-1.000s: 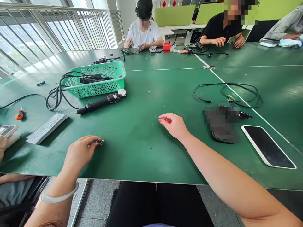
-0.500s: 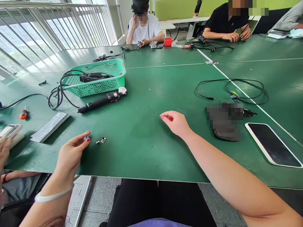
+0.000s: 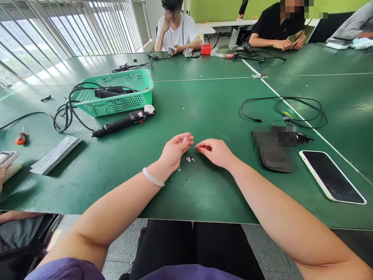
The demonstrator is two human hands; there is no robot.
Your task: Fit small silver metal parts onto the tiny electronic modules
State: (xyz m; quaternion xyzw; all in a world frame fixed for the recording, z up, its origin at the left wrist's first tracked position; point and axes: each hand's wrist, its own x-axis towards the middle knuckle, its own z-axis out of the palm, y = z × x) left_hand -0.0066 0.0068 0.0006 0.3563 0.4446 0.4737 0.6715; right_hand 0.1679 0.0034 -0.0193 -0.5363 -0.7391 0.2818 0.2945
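My left hand (image 3: 175, 149) rests mid-table with its fingertips pinched on a tiny silver metal part (image 3: 184, 138). My right hand (image 3: 215, 151) lies just to its right, fingers curled together over something small that I cannot make out. Between the two hands several tiny metal parts (image 3: 190, 159) lie on the green table (image 3: 180, 190). One more small part (image 3: 178, 168) sits below my left wrist, which wears a pale bangle.
A black electric screwdriver (image 3: 122, 123) lies beside a green basket (image 3: 116, 93) holding cables. A white phone (image 3: 332, 177), a blurred dark item (image 3: 274, 149) and a looped cable (image 3: 285, 111) sit right. A white strip (image 3: 55, 154) and orange screwdriver (image 3: 21, 138) lie left. People sit at the far end.
My left hand moved from the table's near left edge to the middle beside my right hand, carrying a small part. The right hand stayed in place.
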